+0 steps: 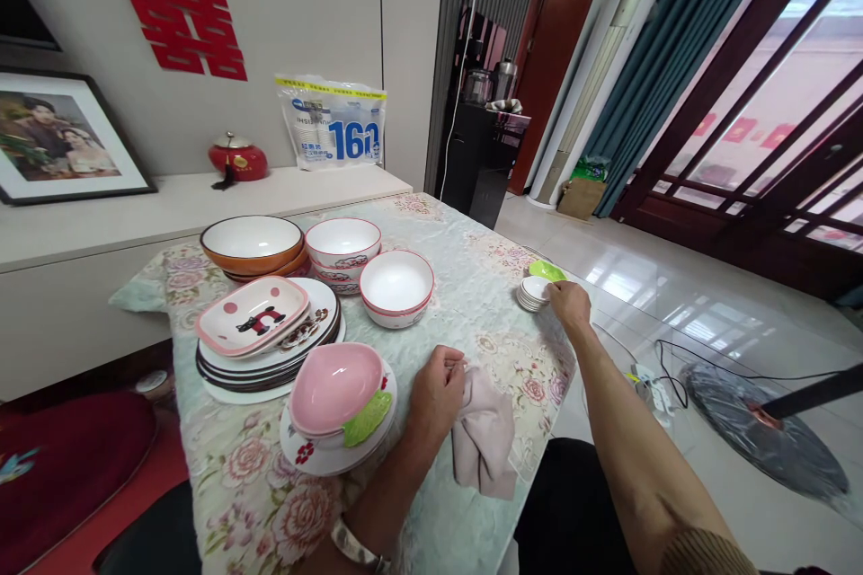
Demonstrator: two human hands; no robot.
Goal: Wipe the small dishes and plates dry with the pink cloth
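At the table's right edge, my right hand pinches the rim of a small white dish. This dish sits at the top of a short stack of small dishes, beside a green leaf-shaped dish. My left hand rests near the table's middle, its fingers curled on the edge of a crumpled pinkish-beige cloth. Left of that hand, a pink strawberry-shaped bowl with a green leaf lies on white plates.
A red-rimmed white bowl, stacked bowls, brown bowls and a plate pile topped by a pink-rimmed dish fill the table's left part. A bag stands on the cabinet behind. A plastic-wrapped stand base is on the floor.
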